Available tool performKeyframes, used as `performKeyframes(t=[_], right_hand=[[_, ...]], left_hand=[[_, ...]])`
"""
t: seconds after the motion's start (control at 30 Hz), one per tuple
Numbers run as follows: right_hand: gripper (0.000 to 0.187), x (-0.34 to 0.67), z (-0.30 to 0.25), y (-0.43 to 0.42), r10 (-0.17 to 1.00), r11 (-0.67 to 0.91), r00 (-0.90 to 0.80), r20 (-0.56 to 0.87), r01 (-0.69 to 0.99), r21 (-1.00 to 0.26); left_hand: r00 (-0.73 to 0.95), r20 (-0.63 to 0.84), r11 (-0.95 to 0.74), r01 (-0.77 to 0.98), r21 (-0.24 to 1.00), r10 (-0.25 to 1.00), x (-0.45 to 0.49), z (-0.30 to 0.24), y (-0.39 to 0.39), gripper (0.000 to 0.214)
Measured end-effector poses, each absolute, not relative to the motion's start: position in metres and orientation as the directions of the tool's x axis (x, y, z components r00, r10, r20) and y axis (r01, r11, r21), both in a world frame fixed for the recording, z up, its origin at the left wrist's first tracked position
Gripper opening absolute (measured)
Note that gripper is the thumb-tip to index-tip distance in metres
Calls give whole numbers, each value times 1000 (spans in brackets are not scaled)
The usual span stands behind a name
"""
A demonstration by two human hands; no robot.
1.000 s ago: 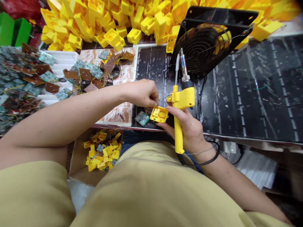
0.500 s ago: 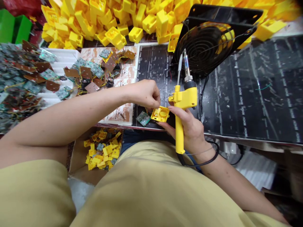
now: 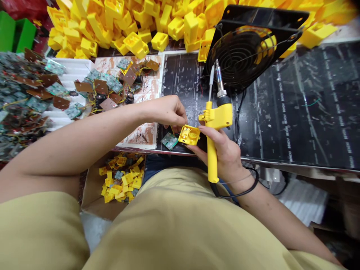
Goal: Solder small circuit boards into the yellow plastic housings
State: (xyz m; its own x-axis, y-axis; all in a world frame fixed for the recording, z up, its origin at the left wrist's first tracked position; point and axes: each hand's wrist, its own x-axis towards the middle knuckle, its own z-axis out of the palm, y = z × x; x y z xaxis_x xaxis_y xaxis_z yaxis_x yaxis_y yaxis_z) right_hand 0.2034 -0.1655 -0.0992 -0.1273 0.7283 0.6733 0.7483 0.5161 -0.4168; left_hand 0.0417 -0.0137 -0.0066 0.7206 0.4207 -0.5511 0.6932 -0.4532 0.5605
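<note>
Black worktop (image 3: 281,112) is holding the yellow case (image 3: 189,135) right between both hands, long side running left-right, with the right hand (image 3: 228,152) gripping a soldering gun (image 3: 216,119) and bracketing its right end while the left hand (image 3: 172,111) is hovering at its far-left corner, fingertips hidden so can't tell what they're pinching.

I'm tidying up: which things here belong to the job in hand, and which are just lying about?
Job in hand: yellow case, circuit board, soldering iron; likely also heaped cases, piled boards, fan.
Seemingly lying about: green strand, red plastic.
</note>
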Motion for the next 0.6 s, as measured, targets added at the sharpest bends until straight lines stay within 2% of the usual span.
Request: performKeyframes(t=[0.07, 0.13, 0.3, 0.43, 0.53, 0.6], right_hand=[[65, 203, -100, -165, 729, 519, -127, 673, 744, -421], [66, 204, -100, -165, 731, 524, -127, 670, 735, -431], [72, 205, -100, -167, 738, 545, -115, 665, 682, -487], [74, 208, -101, -171, 721, 576, 8, 693, 548, -606], [63, 212, -97, -174, 701, 594, 100, 706, 466, -656], [54, 217, -91, -177, 686, 613, 105, 720, 450, -649]], left_hand=[[721, -556, -443, 693, 569, 414, 39, -7, -12, 31], [739, -530, -512, 672, 535, 415, 37, -4, -13, 31], [796, -308, -699, 606, 380, 522, 37, 4, -33, 40], [892, -205, -808, 451, 378, 402, 29, -8, -66, 54], [919, -215, -864, 387, 322, 331, 6, -18, -89, 57], [910, -227, -845, 408, 347, 346, -21, -16, -98, 55]])
